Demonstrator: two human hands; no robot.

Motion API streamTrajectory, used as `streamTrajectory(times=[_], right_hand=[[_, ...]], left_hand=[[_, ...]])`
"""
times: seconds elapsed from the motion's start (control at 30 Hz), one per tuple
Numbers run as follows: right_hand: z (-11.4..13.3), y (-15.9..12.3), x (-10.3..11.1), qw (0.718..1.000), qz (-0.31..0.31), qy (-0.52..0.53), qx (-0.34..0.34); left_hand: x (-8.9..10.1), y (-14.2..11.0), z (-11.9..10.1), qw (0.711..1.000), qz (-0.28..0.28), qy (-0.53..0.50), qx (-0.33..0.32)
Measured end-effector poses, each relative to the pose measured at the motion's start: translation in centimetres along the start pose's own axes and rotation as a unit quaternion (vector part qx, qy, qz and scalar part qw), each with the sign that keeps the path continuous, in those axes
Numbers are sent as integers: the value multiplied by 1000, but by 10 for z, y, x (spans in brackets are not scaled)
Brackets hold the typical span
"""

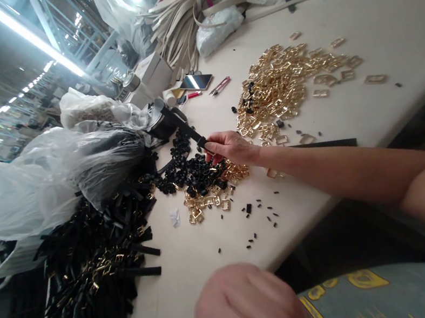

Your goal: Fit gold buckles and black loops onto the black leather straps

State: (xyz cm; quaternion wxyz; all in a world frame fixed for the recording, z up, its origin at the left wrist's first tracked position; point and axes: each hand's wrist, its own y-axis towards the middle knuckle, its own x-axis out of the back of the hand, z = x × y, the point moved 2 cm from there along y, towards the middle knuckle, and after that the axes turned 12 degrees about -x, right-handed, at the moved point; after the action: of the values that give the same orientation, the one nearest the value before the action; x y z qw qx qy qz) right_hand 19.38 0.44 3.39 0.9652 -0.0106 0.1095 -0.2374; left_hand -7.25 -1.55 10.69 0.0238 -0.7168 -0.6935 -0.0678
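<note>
Well, 1 long, flat black strap (182, 124): long axis diagonal, free end pointing up-left
Right grip (231, 147): pinching the lower end
Left grip (247, 309): blurred, cannot tell if clenched

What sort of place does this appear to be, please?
Probably a factory or workshop for belts or similar goods, judging by the heaped gold buckles, the piled black straps and the rows of ceiling lights.
</note>
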Motion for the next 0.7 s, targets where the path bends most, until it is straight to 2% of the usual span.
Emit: streamTrajectory(times=[0.03,0.1,0.13,0.17,0.2,0.3,0.37,0.47,0.6,0.7], right_hand=[[0,0,0,1000,-2,-8,4],[1,-1,0,999,-8,-27,16],[1,-1,0,999,-11,-41,24],[1,-1,0,998,-14,-54,31],[1,-2,0,997,-15,-68,39],[0,-3,-2,993,-12,-104,56],[0,-6,-3,991,-7,-122,63],[1,-9,-6,986,-3,-148,73],[0,-11,-8,981,-1,-176,82],[-2,-11,-10,982,15,-175,76]], left_hand=[[9,11,8,999,-43,11,-14],[33,40,29,976,-201,48,-62],[44,54,43,959,-263,94,-50],[55,67,58,943,-300,142,-22],[63,78,72,931,-311,191,7],[76,94,101,891,-285,349,57],[76,96,107,862,-257,434,54],[71,97,102,832,-219,509,34],[69,96,98,827,-221,516,28],[74,87,100,853,-292,430,39]])
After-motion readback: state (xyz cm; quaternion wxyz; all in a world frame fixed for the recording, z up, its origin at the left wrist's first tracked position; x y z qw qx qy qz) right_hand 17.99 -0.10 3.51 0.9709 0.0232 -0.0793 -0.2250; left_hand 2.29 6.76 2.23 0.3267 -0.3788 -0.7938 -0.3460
